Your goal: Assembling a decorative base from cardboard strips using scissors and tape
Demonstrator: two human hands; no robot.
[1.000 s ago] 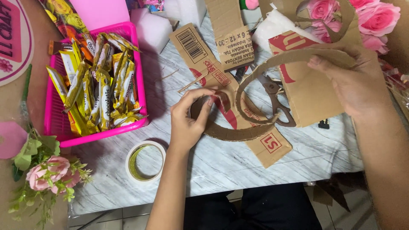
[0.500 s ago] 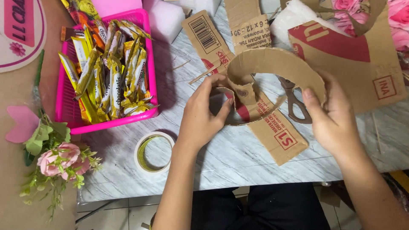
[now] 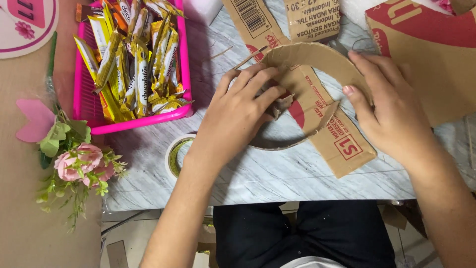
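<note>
Both my hands hold a curved brown cardboard strip [image 3: 312, 57] bent into a loop, standing on its edge on the marbled table [image 3: 277, 173]. My left hand [image 3: 238, 116] pinches the loop's left end, where the strip's ends meet. My right hand [image 3: 391, 114] grips the loop's right side, fingers over its top edge. Under the loop lies a flat printed cardboard strip [image 3: 342, 141] with red markings.
A pink basket [image 3: 183, 84] full of yellow snack bars stands at the left. A tape roll [image 3: 174, 156] lies beside my left forearm. Pink artificial flowers [image 3: 82, 164] lie at the far left. A large cardboard sheet [image 3: 436, 44] lies at the upper right.
The view has shifted and closed in on the loop. My right hand came down from the big cardboard sheet onto the loop's right side, and both hands have pressed it lower on the table.
</note>
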